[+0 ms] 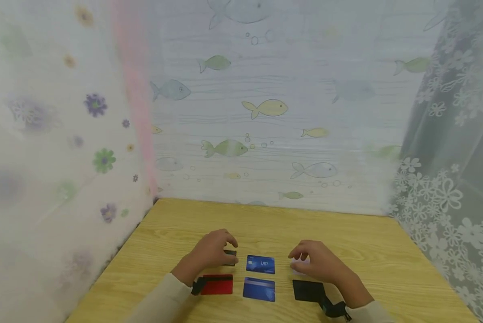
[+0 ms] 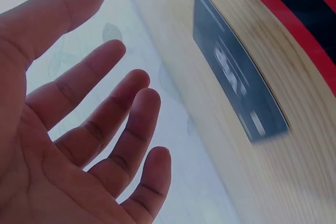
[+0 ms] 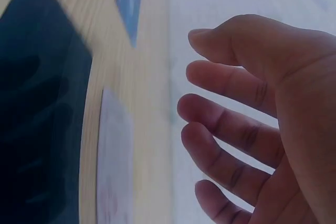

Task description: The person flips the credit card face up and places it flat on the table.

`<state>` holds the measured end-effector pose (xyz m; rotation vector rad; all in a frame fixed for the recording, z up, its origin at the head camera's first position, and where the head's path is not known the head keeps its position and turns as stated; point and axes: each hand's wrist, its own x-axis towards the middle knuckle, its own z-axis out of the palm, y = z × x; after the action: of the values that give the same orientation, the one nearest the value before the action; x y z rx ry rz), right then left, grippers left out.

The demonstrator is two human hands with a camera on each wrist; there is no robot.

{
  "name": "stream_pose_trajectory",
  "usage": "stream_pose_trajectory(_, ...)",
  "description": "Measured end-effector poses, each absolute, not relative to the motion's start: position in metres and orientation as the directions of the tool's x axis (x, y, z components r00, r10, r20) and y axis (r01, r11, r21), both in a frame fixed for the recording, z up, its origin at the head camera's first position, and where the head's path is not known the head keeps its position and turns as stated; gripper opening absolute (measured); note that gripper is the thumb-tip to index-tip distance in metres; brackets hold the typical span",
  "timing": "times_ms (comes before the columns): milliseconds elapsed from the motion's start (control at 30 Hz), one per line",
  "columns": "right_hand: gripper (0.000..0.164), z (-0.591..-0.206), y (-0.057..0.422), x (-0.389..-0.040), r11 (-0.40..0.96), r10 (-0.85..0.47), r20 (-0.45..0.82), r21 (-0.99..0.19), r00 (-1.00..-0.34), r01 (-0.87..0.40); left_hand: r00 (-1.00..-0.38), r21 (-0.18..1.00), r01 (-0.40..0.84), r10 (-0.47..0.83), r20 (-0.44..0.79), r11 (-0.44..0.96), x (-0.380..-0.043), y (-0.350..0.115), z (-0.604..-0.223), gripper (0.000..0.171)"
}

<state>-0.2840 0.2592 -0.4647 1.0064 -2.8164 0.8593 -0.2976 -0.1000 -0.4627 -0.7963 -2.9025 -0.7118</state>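
Observation:
My left hand [image 1: 211, 250] hovers over a dark card [image 2: 231, 56] at the back left, partly covering it in the head view. Its fingers are loosely bent and hold nothing. Above a pale card [image 3: 115, 166] at the back right is my right hand [image 1: 319, 262], likewise relaxed and without anything in its grasp. Between the hands lies a blue card marked VIP [image 1: 261, 264]. Nearer to me are a red card [image 1: 219, 285] with a black stripe, a blue card [image 1: 259, 290] with a pale stripe, and a black card [image 1: 307, 290]. The cards lie flat in two rows.
Beneath the cards is a wood-grain table [image 1: 201, 215]. A fish-patterned curtain [image 1: 265, 152] hangs along its back edge, a flowered sheet [image 1: 63, 179] on the left and a lacy flowered curtain [image 1: 443, 193] on the right. Each wrist wears a black strap.

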Motion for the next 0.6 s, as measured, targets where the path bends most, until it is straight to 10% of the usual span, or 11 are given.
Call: stream_pose_trajectory(600, 0.027, -0.443, 0.194, -0.276, 0.586, -0.64, 0.214, -0.485, -0.738, -0.649, -0.904, 0.503, 0.387, 0.425, 0.043, 0.773, -0.277, -0.155, -0.466, 0.024)
